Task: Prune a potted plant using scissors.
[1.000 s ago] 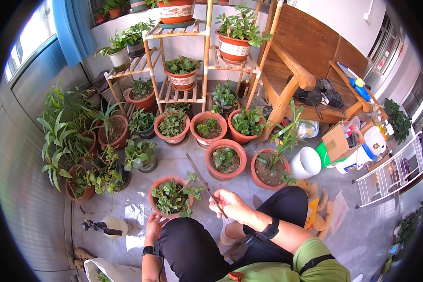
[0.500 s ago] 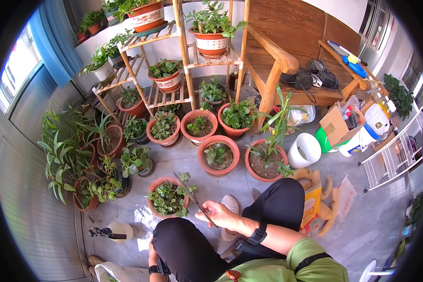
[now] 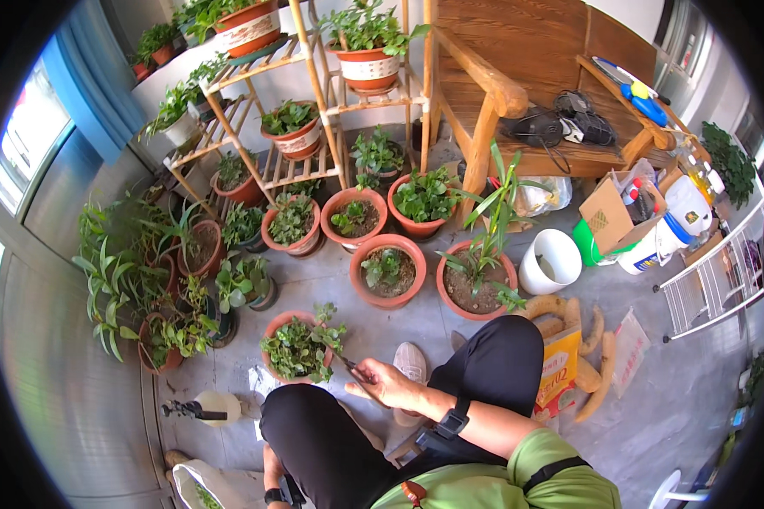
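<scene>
My right hand is closed around a long, thin, dark tool whose kind I cannot make out. It is held above my shoe, with the tool's far end pointing at the leafy plant in the nearest terracotta pot. That end comes close to the leaves at the pot's right side; whether it touches them I cannot tell. My left hand hangs low beside my left knee, and its fingers are mostly hidden. Near it stand a pale spray bottle with a black nozzle and a white bag with greenery inside.
Several terracotta pots stand beyond the nearest one, before a wooden plant stand. A white bucket, a yellow-and-red packet and brown curved pieces lie to the right. Behind is a wooden bench.
The tool has tilted lower, its far end now by the plant's right side instead of rising above it. My right hand has shifted slightly left. The view has moved a little.
</scene>
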### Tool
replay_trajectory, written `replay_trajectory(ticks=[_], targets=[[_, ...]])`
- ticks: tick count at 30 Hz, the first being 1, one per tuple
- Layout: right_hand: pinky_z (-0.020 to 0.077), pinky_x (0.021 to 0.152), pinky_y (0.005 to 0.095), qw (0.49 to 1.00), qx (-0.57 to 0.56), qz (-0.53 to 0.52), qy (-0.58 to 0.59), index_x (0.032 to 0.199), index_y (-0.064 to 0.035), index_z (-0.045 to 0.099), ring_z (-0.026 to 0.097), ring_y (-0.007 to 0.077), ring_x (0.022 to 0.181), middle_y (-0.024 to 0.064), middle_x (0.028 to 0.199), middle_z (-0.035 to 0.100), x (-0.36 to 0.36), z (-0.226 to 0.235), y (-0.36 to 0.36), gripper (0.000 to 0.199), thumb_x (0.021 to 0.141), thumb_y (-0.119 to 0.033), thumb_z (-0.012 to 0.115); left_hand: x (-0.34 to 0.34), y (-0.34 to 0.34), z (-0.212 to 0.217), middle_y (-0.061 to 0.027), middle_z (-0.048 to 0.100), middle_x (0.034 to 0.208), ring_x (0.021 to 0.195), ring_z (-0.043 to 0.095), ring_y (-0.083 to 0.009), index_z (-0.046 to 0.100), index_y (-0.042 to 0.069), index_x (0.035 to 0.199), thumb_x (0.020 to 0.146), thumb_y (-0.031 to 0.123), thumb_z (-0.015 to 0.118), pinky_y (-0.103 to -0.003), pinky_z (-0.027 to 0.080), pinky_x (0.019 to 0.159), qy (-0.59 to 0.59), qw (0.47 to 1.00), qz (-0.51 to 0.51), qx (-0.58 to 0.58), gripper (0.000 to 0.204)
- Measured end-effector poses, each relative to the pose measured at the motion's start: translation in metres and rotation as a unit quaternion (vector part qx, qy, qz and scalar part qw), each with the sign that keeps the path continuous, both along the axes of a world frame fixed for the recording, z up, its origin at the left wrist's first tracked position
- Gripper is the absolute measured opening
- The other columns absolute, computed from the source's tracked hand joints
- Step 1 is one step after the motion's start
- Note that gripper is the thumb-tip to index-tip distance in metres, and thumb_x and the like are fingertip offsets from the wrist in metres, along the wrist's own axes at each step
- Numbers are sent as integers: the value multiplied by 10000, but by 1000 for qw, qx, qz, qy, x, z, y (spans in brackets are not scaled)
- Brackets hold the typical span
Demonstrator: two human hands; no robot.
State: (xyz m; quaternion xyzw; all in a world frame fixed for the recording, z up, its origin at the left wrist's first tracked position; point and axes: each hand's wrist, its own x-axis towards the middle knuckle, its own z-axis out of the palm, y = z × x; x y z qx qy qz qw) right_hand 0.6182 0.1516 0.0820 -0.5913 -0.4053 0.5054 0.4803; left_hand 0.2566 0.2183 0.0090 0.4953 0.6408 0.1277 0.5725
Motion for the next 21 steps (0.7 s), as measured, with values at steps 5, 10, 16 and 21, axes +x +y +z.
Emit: replay_trajectory(ticks=[5,10,16,21], targets=[[432,609,243,998,-9,-26,51,981,26,534,487,85,665,21,722,547,5,-8,-5,480,804,-388,701,48,9,49,-89,629,968,876,592,-186,512,-15,1166,847,71,548,-312,502,721,-92,982,158,-47,333],[380,553,222,989,-61,-29,131,983,10,548,471,68,638,7,731,562,2,-5,-2,407,830,-342,684,52,22,44,-78,616,1009,878,592,-172,558,7,1116,855,80,570,-296,497,741,-172,980,95,27,271],[371,477,234,982,-152,-74,85,962,-8,548,467,68,563,-17,685,513,14,8,-3,350,857,-326,648,76,49,26,-65,617,1046,907,619,-164,569,29,1073,900,122,533,-267,495,681,-138,983,72,101,200],[371,469,231,981,-180,-12,73,946,5,545,473,72,539,-12,628,483,13,1,2,377,857,-348,642,85,64,28,-76,602,1089,961,599,-162,560,17,1113,866,77,567,-293,507,712,-131,970,103,177,254]])
